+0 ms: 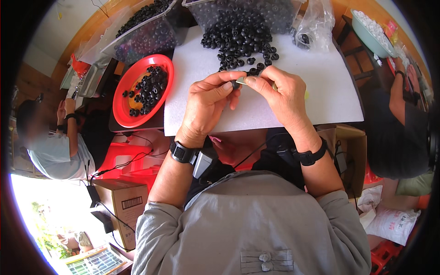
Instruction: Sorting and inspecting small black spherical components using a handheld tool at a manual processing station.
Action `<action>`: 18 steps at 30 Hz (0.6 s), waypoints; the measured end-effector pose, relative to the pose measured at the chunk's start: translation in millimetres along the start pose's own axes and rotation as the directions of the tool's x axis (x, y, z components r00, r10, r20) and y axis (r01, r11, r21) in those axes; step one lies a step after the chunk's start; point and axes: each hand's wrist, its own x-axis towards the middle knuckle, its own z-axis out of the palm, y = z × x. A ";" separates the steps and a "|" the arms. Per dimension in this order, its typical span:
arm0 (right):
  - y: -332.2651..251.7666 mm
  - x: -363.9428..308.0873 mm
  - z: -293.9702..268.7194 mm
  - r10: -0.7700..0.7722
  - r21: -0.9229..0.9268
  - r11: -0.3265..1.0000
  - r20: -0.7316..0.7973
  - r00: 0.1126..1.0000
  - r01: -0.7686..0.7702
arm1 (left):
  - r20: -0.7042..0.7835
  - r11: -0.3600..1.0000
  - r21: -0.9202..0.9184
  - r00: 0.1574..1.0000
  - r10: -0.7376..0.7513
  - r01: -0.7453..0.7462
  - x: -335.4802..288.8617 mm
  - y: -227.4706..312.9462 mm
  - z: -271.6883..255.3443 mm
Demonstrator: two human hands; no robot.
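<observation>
Above the white sheet (321,91) on the table, both my hands meet. My left hand (204,101) pinches a small round black part (235,85) between thumb and fingers. With thumb and bent fingers my right hand (286,96) grips a small flat pale blade-like piece (240,80), its tip against or close beside that part; its exact shape is mostly hidden. Just beyond the fingers lies a loose pile of black ring-shaped parts (238,34), several scattered at its near edge. To the left, a red oval basin (120,106) holds more of the same parts.
Clear plastic bins (149,41) of black parts stand at the back, beside a clear plastic bag (318,27). A cardboard box (121,211) with cables is at lower left, another box (353,151) below the table's right. People work at left (59,151) and right (394,133).
</observation>
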 end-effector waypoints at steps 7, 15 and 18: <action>0.2 0.0 0.2 -0.008 0.001 1.000 0.017 1.000 0.008 | 0.018 1.000 -0.013 1.000 -0.010 0.010 -0.3 0.1 -2.5; 0.9 -0.8 2.0 -0.053 -0.010 0.999 0.004 0.999 0.053 | 0.013 1.000 -0.012 1.000 -0.008 0.009 -1.2 0.3 -1.9; 0.0 -0.8 1.6 -0.043 -0.001 0.999 0.008 0.999 0.043 | 0.012 1.000 -0.018 1.000 -0.005 0.005 -0.5 -1.1 -2.4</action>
